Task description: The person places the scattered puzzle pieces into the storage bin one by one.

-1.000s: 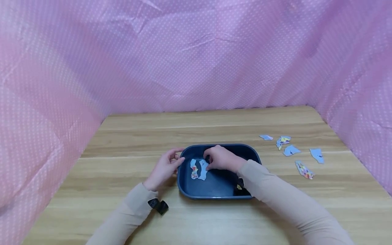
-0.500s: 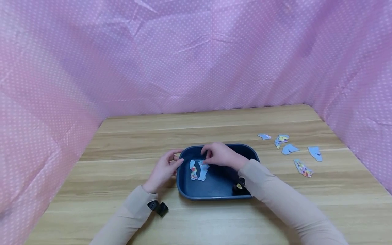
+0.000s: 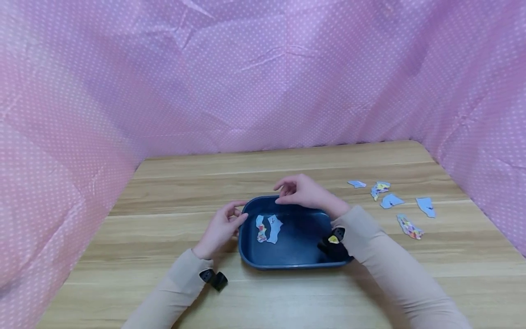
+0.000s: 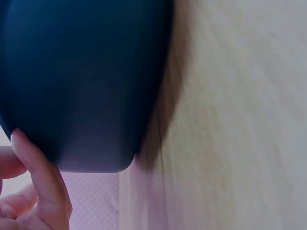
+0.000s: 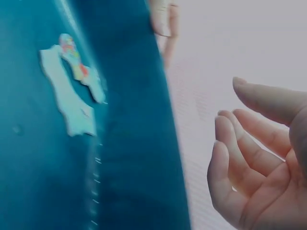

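A dark blue tray (image 3: 296, 266) stands on the wooden table, and two cut picture pieces lie inside near its left end. One is a plain light blue piece (image 3: 273, 229); beside it lies a narrower piece with a colourful print (image 3: 261, 230), a thin gap between them. My left hand (image 3: 219, 228) holds the tray's left rim, thumb over the edge and fingers outside. Above the tray's far rim hovers my right hand (image 3: 304, 191). In the right wrist view the right hand (image 5: 259, 158) has loosely bent fingers, thumb apart, nothing between them.
Several more cut pieces lie to the right of the tray, among them a colourful one (image 3: 409, 227) and a pale blue one (image 3: 426, 207). A yellow-marked black wrist camera (image 3: 334, 239) hangs over the tray's right end. Pink dotted cloth (image 3: 263, 91) encloses the table's back and sides.
My right hand has let go of the plain light blue piece and risen up and back over the far rim. The left hand stays at the tray's left rim.
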`<act>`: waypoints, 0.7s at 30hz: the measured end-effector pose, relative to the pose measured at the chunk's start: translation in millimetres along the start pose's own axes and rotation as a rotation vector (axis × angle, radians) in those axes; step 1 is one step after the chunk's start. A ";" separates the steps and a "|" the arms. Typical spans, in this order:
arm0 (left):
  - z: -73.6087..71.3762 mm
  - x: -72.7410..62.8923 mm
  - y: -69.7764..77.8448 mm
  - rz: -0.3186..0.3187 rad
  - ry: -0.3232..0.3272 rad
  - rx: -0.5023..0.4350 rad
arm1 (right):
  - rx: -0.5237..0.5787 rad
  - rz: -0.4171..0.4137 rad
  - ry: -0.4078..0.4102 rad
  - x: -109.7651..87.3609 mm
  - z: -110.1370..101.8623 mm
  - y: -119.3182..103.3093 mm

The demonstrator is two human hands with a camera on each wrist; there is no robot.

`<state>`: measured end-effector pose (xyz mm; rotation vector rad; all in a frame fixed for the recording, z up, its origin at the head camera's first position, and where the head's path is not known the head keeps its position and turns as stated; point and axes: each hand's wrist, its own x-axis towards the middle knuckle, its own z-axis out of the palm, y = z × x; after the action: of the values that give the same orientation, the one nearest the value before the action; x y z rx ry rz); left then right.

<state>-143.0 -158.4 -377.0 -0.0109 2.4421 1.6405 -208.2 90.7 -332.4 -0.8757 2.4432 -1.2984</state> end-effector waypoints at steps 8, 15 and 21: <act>-1.2 0.4 -0.3 -0.007 0.000 0.003 | -0.017 0.016 0.029 -14.8 -43.7 -10.1; 0.2 -0.9 -2.2 0.004 0.006 -0.001 | -0.110 0.081 0.027 -38.9 -83.0 0.6; 0.8 -0.9 -1.9 0.014 0.014 0.004 | -0.210 0.164 0.014 -67.4 -106.5 24.5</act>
<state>-141.7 -158.5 -378.8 -0.0054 2.4616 1.6465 -214.2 213.5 -295.4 -0.6965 2.6345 -1.0099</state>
